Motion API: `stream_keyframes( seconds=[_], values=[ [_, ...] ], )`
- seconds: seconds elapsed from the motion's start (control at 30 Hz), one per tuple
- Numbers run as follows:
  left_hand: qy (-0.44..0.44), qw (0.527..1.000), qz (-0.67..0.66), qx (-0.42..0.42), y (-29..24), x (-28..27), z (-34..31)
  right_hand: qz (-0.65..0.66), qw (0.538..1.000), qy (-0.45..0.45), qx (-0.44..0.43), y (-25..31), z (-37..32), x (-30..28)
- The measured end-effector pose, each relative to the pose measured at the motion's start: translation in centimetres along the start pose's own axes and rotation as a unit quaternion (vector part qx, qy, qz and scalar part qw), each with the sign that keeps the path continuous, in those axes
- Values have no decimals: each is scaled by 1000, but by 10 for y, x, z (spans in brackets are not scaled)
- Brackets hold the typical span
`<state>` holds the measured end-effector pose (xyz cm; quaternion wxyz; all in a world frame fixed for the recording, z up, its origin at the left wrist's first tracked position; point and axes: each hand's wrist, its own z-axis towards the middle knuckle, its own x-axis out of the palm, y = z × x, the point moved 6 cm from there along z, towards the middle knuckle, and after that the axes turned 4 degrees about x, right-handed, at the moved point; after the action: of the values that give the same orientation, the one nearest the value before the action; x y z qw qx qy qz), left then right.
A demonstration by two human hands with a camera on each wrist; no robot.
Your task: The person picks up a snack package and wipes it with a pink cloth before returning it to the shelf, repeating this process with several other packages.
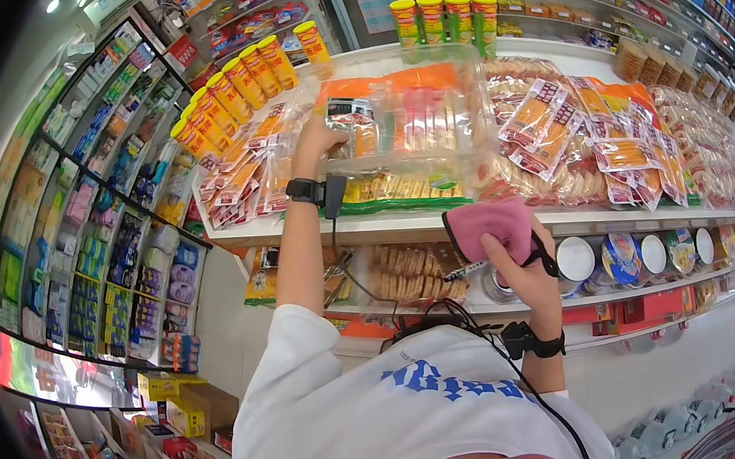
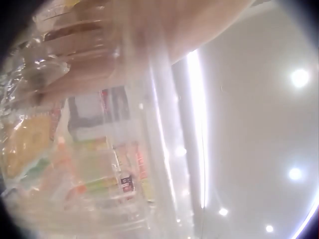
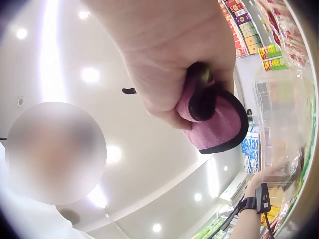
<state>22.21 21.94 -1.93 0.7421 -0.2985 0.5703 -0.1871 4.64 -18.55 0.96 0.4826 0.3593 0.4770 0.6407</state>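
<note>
My right hand [image 1: 530,280] grips a folded pink cloth [image 1: 494,227] with a black edge, held in front of the table's edge. The cloth [image 3: 219,127] bunches between thumb and fingers in the right wrist view. A slim dark-tipped stick [image 1: 466,271] shows beside that hand. My left hand [image 1: 315,143] is at the left side of a clear plastic box [image 1: 472,120] of wrapped snacks, beside a dark-and-silver packet [image 1: 349,108]. In the left wrist view, the left hand's fingers [image 2: 79,55] are blurred behind clear plastic and crinkled wrap; I cannot tell whether they grip a packet.
Yellow canisters [image 1: 246,76] line the table's back left, and green-and-yellow ones [image 1: 446,24] its back. Wrapped snack packs [image 1: 545,126] pile to the right, and more packs [image 1: 241,175] to the left. Cup tubs [image 1: 575,259] stand on the shelf below. Stocked shelving [image 1: 88,214] rises at left.
</note>
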Motion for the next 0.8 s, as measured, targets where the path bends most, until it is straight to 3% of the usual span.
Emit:
stream_keyframes(
  seconds=[0.07,0.1,0.2,0.33,0.47,0.53,0.6,0.67,0.7,0.8],
  values=[
    [-19,1000,-2,-23,-2,-7,-1,-10,999,29,21,2,1,7],
    [-42,999,12,7,-3,-10,2,-17,1000,9,-4,-2,-1,8],
    [-220,958,168,76,-10,-26,-7,-52,997,47,-31,1,1,8],
    [-263,956,61,119,-46,-41,-24,12,998,15,66,0,-1,-3],
    [-284,920,-134,234,-115,-56,-75,44,983,-167,62,-22,2,-27],
    [-180,901,-331,217,-146,-47,-105,39,965,-244,89,-26,6,-40],
    [-109,848,-479,196,-172,-31,-132,71,961,-257,73,-24,15,-38],
    [-38,830,-525,185,-189,-10,-157,102,956,-270,59,-23,19,-33],
    [-12,830,-525,189,-198,-1,-167,79,953,-266,121,-25,17,-28],
    [32,813,-552,183,-207,29,-182,128,979,-125,95,-11,26,3]
  ],
)
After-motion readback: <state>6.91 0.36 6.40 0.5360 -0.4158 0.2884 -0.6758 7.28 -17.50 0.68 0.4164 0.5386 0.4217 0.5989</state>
